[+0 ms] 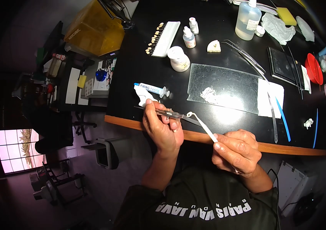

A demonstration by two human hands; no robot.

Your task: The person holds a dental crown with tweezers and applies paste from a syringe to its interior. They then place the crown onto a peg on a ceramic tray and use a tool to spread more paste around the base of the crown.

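My left hand (pixel 162 128) is closed around dark metal tweezers (pixel 170 114), which point to the right. At their tip sits a small whitish piece (pixel 189 114) that looks like a tooth crown. My right hand (pixel 237 152) pinches a slim white stick-like tool (pixel 208 132). Its thin bent end reaches the small piece; whether it touches cannot be made out. Beyond my left hand lie a crumpled white tissue (pixel 143 95) and a syringe labelled "FIRING PASTE" (pixel 151 89). A glass slab (pixel 228 78) with a white smear of paste (pixel 209 94) lies ahead of both hands.
Farther back stand a white jar (pixel 178 59), small dropper bottles (pixel 189 37), a shade guide (pixel 165 38) and a large clear bottle (pixel 248 21). Long metal tweezers (pixel 247 57), a folded tissue (pixel 271 100), a blue-handled tool (pixel 283 120) and a red dish (pixel 314 69) are to the right.
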